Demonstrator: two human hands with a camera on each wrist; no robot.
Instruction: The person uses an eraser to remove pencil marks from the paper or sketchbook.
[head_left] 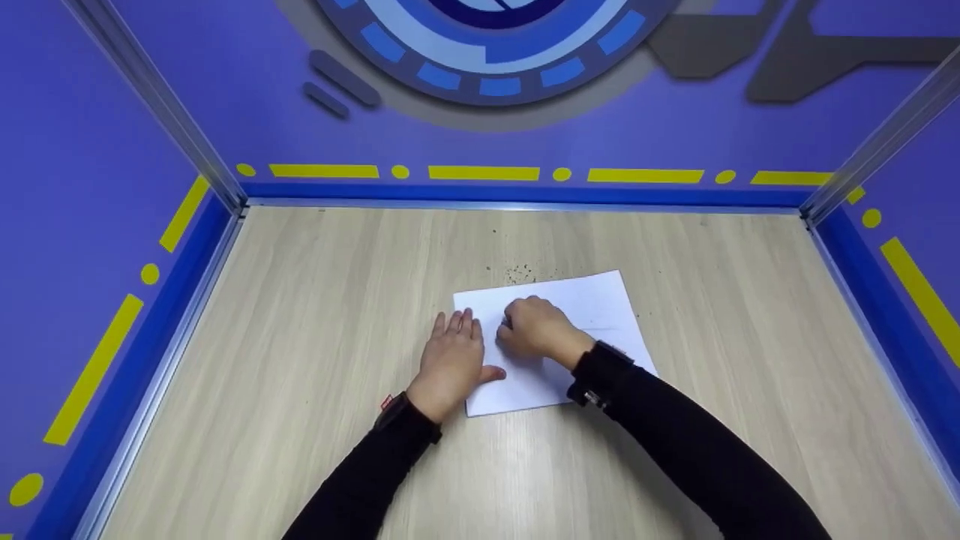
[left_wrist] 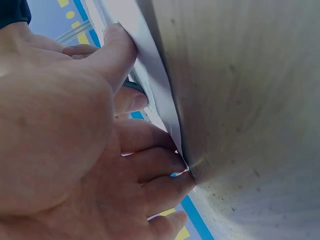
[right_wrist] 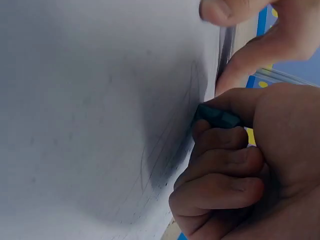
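A white sheet of paper (head_left: pixel 592 300) lies slightly turned on the wooden table, with a faint grey line at its right half. My left hand (head_left: pixel 454 364) rests flat on the paper's left edge, fingers straight and thumb spread onto the sheet. On the middle of the paper, my right hand (head_left: pixel 538 328) has its fingers curled and pinches a small dark-green eraser (right_wrist: pixel 220 117). Most of the eraser is hidden by the fingers. In the right wrist view, thin pencil lines (right_wrist: pixel 167 125) and dark specks show on the paper beside that hand.
Dark crumbs (head_left: pixel 519 273) are scattered on the table (head_left: pixel 337 300) just beyond the paper's far edge. Blue-purple panels (head_left: pixel 480 142) with yellow marks enclose the table at the back and both sides, joined by metal rails (head_left: pixel 525 205).
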